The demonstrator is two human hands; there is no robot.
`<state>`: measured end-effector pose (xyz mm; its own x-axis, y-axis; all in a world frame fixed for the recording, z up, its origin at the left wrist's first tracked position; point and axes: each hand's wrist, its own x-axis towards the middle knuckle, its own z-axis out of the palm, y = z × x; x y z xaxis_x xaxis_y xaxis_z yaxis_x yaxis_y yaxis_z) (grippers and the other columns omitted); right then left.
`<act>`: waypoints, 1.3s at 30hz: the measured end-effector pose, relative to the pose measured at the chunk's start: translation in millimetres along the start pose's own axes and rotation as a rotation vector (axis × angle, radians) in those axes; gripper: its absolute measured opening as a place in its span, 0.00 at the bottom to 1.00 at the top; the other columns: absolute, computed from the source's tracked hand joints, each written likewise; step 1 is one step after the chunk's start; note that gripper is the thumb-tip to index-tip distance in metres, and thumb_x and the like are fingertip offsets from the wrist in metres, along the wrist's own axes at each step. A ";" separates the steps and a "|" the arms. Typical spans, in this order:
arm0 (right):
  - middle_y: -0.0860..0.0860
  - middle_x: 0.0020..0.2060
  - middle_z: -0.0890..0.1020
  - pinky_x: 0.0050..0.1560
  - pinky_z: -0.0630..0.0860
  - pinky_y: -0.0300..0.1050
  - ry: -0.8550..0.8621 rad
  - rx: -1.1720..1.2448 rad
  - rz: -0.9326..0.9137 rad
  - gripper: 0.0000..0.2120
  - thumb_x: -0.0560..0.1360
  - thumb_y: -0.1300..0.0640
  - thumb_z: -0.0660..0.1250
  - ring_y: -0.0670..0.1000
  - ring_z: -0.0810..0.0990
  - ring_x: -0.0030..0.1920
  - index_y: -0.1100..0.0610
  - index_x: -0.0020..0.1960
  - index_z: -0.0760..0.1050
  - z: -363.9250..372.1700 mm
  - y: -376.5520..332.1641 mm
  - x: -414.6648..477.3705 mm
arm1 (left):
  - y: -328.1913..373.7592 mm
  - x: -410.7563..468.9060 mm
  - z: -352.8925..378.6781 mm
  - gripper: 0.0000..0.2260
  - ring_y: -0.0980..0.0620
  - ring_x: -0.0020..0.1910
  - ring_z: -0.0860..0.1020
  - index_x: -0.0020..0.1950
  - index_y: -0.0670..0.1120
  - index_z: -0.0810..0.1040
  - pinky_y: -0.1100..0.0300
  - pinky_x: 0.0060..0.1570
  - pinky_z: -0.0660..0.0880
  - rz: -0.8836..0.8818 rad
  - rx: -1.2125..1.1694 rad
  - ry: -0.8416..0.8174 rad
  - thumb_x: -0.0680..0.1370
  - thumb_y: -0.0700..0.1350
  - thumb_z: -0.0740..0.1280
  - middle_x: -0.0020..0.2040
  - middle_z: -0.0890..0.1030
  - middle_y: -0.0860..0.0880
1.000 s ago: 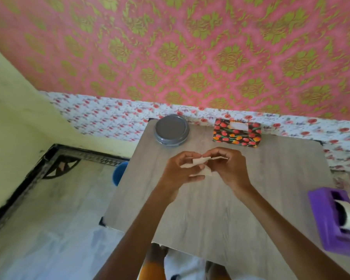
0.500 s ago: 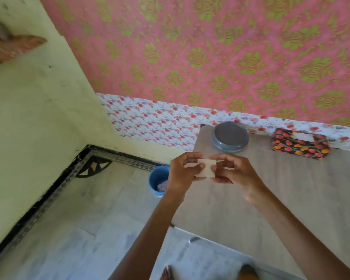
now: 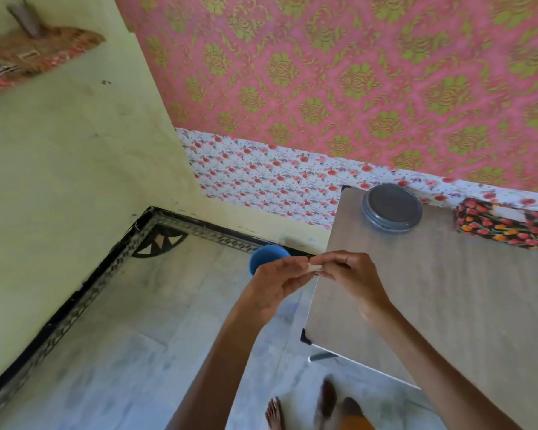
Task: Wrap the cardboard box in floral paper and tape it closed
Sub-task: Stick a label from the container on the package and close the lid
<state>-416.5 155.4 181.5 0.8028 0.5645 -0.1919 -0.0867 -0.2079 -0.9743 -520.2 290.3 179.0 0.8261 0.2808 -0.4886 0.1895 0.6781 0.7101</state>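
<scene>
**Item 1.** Small rectangular cardboard box wrapped in black floral paper with red and orange tulips (image 3: 507,228).
- Place: it lies flat at the far edge of the bench, at 2 o'clock from your hands and well apart from them.
- Detail: a pale patch shows on its top. You cannot tell whether it is a label or bare card.
- Handling, as a judgement: light, with stiff walls. The paper skin looks slick and is likely to crease or tear at the corners. Take it by the two long sides, not by any paper flap.

**Item 2.** Left grip (image 3: 274,283) and right grip (image 3: 354,277). Both pinch one small pale scrap of paper or tape (image 3: 313,268) between their fingertips, above the bench's 9 o'clock edge.

**Item 3.** Pale wood-grain bench (image 3: 448,305). The top is smooth, so expect the box to slide on it.

**Item 4.** Round grey lidded tin (image 3: 392,207). It is at 9 o'clock of the box, near it but apart.

**Item 5.** Blue round container (image 3: 263,256). It stands on the floor at 11 o'clock of your left grip, partly hidden behind it.

**Room.**
- Pale marble floor (image 3: 137,336) with a black patterned border.
- Yellow-green wall (image 3: 75,150) at 9 o'clock.
- Pink-and-gold wallpaper (image 3: 354,72) at 12 o'clock, with a white floral strip (image 3: 277,178) beneath it.
</scene>
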 end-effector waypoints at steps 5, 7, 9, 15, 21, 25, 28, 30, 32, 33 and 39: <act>0.53 0.41 0.87 0.57 0.80 0.56 -0.155 -0.070 0.020 0.05 0.71 0.58 0.77 0.53 0.86 0.45 0.56 0.46 0.86 11.1 -1.2 37.5 | 8.9 21.8 -12.8 0.10 0.43 0.49 0.83 0.53 0.39 0.79 0.58 0.48 0.82 0.142 0.128 0.233 0.74 0.30 0.69 0.50 0.83 0.39; 0.57 0.40 0.86 0.55 0.81 0.59 -0.210 -0.038 0.020 0.08 0.69 0.62 0.78 0.57 0.86 0.42 0.59 0.48 0.85 17.0 0.5 53.3 | 11.2 31.7 -19.8 0.10 0.41 0.47 0.83 0.50 0.43 0.80 0.52 0.51 0.81 0.208 0.224 0.315 0.73 0.31 0.72 0.47 0.84 0.40; 0.61 0.38 0.85 0.53 0.82 0.60 -0.217 0.010 0.052 0.12 0.68 0.67 0.77 0.59 0.86 0.39 0.62 0.51 0.83 28.0 4.4 74.6 | 12.9 47.3 -30.0 0.08 0.41 0.44 0.84 0.50 0.43 0.81 0.49 0.51 0.81 0.266 0.286 0.374 0.74 0.33 0.72 0.45 0.85 0.41; 0.57 0.32 0.85 0.42 0.83 0.50 -0.139 -0.120 0.110 0.06 0.71 0.67 0.74 0.56 0.85 0.33 0.58 0.45 0.85 81.6 30.5 144.7 | 25.1 115.3 -86.9 0.09 0.47 0.41 0.85 0.49 0.44 0.85 0.51 0.49 0.82 0.247 0.413 0.525 0.75 0.31 0.69 0.43 0.85 0.43; 0.49 0.27 0.83 0.30 0.74 0.38 -0.006 -0.281 0.187 0.05 0.70 0.64 0.72 0.45 0.79 0.24 0.55 0.41 0.84 139.3 124.2 261.4 | 35.2 235.9 -180.1 0.07 0.51 0.42 0.83 0.50 0.50 0.83 0.55 0.46 0.82 0.116 0.595 0.552 0.76 0.39 0.68 0.43 0.85 0.51; 0.53 0.32 0.85 0.31 0.77 0.38 0.152 -0.254 0.393 0.09 0.70 0.64 0.71 0.51 0.84 0.29 0.50 0.42 0.83 177.6 240.4 353.1 | 12.3 343.3 -276.5 0.09 0.54 0.35 0.83 0.48 0.44 0.80 0.58 0.38 0.78 -0.003 0.575 0.492 0.80 0.37 0.60 0.36 0.84 0.49; 0.52 0.32 0.84 0.32 0.77 0.36 0.291 -0.204 0.643 0.06 0.67 0.64 0.73 0.49 0.82 0.28 0.56 0.43 0.84 202.9 346.5 409.1 | -31.3 419.6 -357.1 0.06 0.48 0.37 0.83 0.45 0.49 0.81 0.50 0.44 0.79 -0.096 0.595 0.502 0.71 0.47 0.67 0.36 0.85 0.49; 0.52 0.29 0.82 0.29 0.75 0.34 0.350 -0.206 0.738 0.05 0.67 0.65 0.73 0.47 0.81 0.26 0.56 0.38 0.83 216.3 413.7 438.4 | -67.7 465.6 -402.5 0.09 0.43 0.40 0.83 0.43 0.53 0.82 0.45 0.48 0.80 -0.147 0.624 0.499 0.64 0.51 0.68 0.37 0.85 0.47; 0.49 0.26 0.79 0.27 0.71 0.31 0.340 -0.276 0.808 0.07 0.67 0.65 0.70 0.48 0.80 0.29 0.54 0.34 0.80 228.0 467.7 461.4 | -96.2 501.9 -430.4 0.05 0.43 0.40 0.83 0.40 0.56 0.82 0.43 0.48 0.80 -0.168 0.666 0.475 0.67 0.48 0.69 0.37 0.85 0.49; 0.48 0.26 0.78 0.28 0.70 0.29 0.321 -0.326 0.843 0.07 0.66 0.64 0.69 0.49 0.80 0.31 0.53 0.33 0.79 235.4 511.7 477.1 | -124.2 530.0 -452.5 0.04 0.45 0.40 0.83 0.40 0.57 0.82 0.43 0.48 0.80 -0.172 0.684 0.445 0.70 0.47 0.68 0.37 0.84 0.50; 0.52 0.31 0.79 0.35 0.83 0.45 0.388 -0.200 0.874 0.04 0.74 0.62 0.65 0.54 0.83 0.33 0.58 0.45 0.79 254.7 615.5 528.7 | -191.2 623.3 -504.1 0.05 0.48 0.43 0.84 0.40 0.57 0.80 0.47 0.50 0.80 -0.198 0.743 0.368 0.73 0.48 0.66 0.41 0.85 0.51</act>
<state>-195.7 529.3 -549.6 0.6443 -0.1474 -0.7504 -0.6709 -0.5800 -0.4621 -309.1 678.1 -516.8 0.5404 0.4943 -0.6809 0.7174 0.1522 0.6798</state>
